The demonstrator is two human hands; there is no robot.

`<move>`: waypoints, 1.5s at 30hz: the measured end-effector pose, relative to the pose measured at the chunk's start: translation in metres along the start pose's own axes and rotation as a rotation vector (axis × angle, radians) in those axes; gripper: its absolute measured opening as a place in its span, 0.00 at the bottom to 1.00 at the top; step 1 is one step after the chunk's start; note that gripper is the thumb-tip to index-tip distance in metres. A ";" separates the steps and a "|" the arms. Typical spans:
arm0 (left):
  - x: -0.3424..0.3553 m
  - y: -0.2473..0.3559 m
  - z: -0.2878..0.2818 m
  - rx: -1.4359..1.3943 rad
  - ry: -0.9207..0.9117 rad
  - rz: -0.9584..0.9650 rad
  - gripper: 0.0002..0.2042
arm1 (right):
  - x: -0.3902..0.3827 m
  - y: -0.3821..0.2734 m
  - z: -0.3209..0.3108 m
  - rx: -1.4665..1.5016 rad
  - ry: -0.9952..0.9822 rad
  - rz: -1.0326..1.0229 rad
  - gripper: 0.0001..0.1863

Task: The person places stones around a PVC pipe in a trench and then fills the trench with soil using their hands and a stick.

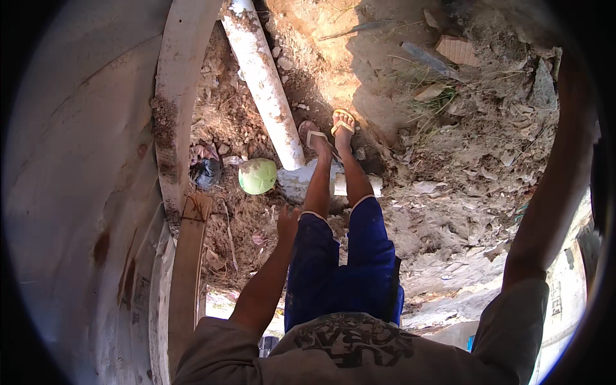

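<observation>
I stand in the dug earth with my left hand (287,218) hanging empty, its fingers loosely together, above the green ball (257,176); my right arm goes up out of view, so I cannot tell its fingers. I judge that I am only steadying myself, and a next move would need a bend down to the white pipe (263,80), which lies slanted, soil-stained, its lower end beside my sandals (328,131).
</observation>
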State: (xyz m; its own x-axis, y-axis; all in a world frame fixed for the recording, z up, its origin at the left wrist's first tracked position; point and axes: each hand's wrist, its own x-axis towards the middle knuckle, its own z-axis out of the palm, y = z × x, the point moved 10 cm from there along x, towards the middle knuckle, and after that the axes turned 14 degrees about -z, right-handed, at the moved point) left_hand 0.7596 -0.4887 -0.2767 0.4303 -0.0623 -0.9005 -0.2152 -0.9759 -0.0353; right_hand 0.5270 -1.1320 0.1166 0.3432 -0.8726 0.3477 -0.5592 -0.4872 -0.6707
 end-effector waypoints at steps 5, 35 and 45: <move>0.063 0.000 0.038 -0.145 -0.203 -0.225 0.28 | -0.113 0.020 0.103 0.187 -0.056 0.141 0.46; 0.203 -0.058 0.134 -1.522 -0.270 -0.834 0.22 | -0.515 0.233 0.394 -0.029 -0.440 0.826 0.45; 0.194 -0.053 0.129 -1.576 -0.305 -0.779 0.21 | -0.544 0.255 0.439 0.177 -0.528 0.943 0.42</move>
State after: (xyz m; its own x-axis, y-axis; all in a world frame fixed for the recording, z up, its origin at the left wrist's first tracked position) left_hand 0.7418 -0.4220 -0.5056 -0.1878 0.3247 -0.9270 0.9778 -0.0276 -0.2077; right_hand 0.5285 -0.7659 -0.5314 0.1377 -0.7461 -0.6515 -0.6655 0.4175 -0.6187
